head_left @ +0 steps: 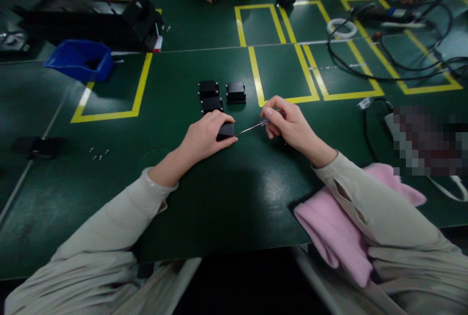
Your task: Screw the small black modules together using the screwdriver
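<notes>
2 hands work close together on the green worktop [226, 198]. Left hand [204, 137] is closed over a small black box [225, 130], pressing it down. Right hand [287, 122], just beside it, pinches a thin screwdriver [252, 128] whose tip touches the box. 3 more black boxes [219, 95] sit just beyond the left hand.

Three boxes [221, 95] lie behind the held box [225, 130].
</notes>
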Available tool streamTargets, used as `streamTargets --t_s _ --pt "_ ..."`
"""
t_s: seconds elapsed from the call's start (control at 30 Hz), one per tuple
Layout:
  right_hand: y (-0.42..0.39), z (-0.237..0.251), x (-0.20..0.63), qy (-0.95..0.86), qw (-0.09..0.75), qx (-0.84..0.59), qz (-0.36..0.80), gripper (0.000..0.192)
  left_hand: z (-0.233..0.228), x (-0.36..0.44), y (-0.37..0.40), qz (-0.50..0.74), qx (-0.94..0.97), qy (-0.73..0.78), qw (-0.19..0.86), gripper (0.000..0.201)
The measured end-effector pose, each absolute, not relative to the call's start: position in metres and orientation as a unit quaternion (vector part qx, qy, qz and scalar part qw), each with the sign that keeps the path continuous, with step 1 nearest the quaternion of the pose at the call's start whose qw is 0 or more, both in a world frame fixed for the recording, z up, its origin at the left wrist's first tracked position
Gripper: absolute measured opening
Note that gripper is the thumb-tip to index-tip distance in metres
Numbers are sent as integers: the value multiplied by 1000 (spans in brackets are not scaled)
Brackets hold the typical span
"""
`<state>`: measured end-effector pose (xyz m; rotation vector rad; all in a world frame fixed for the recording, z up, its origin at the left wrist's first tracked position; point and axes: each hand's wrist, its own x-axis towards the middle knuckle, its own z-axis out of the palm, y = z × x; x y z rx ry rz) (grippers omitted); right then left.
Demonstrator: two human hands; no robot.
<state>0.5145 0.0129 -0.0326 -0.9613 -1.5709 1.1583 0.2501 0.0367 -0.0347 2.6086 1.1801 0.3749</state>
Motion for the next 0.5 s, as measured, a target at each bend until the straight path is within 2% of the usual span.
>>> streamTargets --t_s 0.2,0.5 --pt "12 -32 516 -653 462 -397 451 16 -35 250 36 132 897 403 125 40" --pt "12 -29 517 -666 448 -401 441 8 -33 250 37 129 897 403 129 41"
